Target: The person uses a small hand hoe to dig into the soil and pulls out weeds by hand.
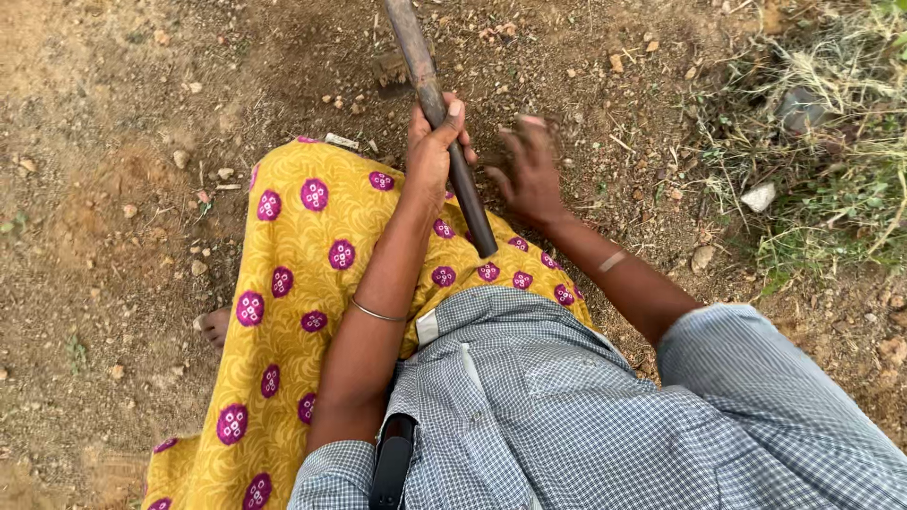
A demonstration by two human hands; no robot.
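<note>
My left hand [433, 151] is closed around a dark wooden tool handle [463, 194] that slants from above my knee up to the top edge of the view. The tool's head is hidden in the soil or out of view. My right hand [529, 170] is just right of the handle, fingers spread and blurred, hovering over the bare earth and holding nothing. I wear a yellow cloth [302, 274] with purple dots over my knees and a checked blue shirt [548, 406]. A thin bangle [376, 313] circles my left forearm.
Dry brown soil [113, 189] with small stones and clods lies all around. A patch of grass and weeds [831, 161] grows at the right, with a pale stone [759, 196] in it. My bare toes [214, 326] show at the left of the cloth.
</note>
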